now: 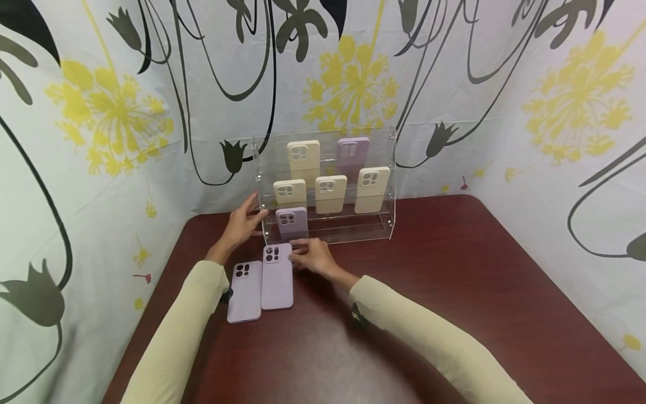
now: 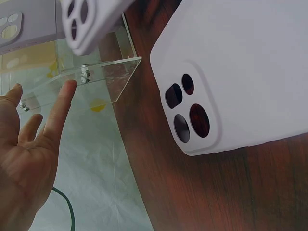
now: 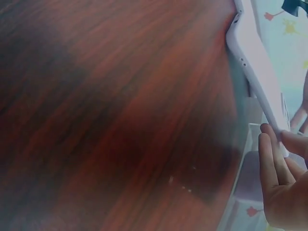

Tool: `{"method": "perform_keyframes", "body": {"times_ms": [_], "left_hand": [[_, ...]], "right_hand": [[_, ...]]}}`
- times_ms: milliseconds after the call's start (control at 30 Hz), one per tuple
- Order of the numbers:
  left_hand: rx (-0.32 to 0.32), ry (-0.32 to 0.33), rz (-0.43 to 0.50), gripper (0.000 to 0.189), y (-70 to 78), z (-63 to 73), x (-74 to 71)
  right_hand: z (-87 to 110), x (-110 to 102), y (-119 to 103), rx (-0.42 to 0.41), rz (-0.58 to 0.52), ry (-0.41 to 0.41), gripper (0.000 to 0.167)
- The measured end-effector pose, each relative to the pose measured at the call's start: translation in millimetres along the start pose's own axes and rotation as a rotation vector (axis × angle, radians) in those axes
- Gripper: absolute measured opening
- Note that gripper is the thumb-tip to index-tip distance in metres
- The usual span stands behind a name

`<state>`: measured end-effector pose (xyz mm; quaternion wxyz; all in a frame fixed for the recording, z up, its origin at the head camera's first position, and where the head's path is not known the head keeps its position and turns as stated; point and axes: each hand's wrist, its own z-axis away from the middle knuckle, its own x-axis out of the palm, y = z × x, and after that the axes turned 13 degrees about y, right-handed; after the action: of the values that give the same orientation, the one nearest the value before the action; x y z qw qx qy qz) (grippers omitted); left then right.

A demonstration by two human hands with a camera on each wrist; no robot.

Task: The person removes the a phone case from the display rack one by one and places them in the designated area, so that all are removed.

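My right hand (image 1: 314,255) pinches the top corner of a lilac phone case (image 1: 277,283) between thumb and fingers. In the right wrist view this case (image 3: 260,72) is seen edge-on, its top end tipped up from the table. A second lilac phone case (image 1: 245,297) lies beside it on the left, camera cutouts up. My left hand (image 1: 242,224) is at the left side panel of the clear acrylic display stand (image 1: 353,231); its fingers (image 2: 61,108) are spread and hold nothing. On the stand's lowest tier leans another lilac case (image 1: 292,224) at the left end.
Three cream cases, among them the right one (image 1: 372,191), stand along the middle tier. Behind them a cream case (image 1: 304,160) and a purple case (image 1: 353,151) occupy the top tier. The dark red table (image 1: 429,252) meets patterned cloth walls (image 1: 444,84) at the back and sides.
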<state>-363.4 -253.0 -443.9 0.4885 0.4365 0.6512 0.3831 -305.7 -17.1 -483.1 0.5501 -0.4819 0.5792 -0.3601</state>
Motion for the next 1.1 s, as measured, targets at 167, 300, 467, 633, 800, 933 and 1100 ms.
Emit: {"method": "perform_keyframes", "body": {"times_ms": [167,300,467,633,800,933,1100], "left_hand": [[-0.031,-0.010,-0.001,0.074,8.3,2.3,0.4],[-0.042,-0.014,-0.005,0.074,13.4,4.1,0.9],[-0.030,-0.012,-0.002,0.075,3.1,-0.3,0.9],[-0.015,-0.008,-0.036,0.076,0.2,-1.1,0.3],[-0.012,-0.011,-0.025,0.076,-0.7,-1.0,0.3],[-0.005,-0.008,-0.016,0.075,0.0,0.0,0.6],[0.004,-0.001,-0.022,0.074,-0.1,1.0,0.2]], "right_hand": [[1.7,3,4,0.022,0.029,-0.011,0.036],[2.7,4,8,0.052,0.042,-0.029,0.036],[6.1,8,10,0.085,0.012,-0.042,0.036],[8.9,11,11,0.092,0.005,-0.051,0.036],[10.3,12,11,0.094,-0.009,-0.050,0.035],[10.8,12,11,0.110,-0.019,-0.045,0.035],[10.8,11,13,0.096,-0.010,-0.040,0.033]]}}
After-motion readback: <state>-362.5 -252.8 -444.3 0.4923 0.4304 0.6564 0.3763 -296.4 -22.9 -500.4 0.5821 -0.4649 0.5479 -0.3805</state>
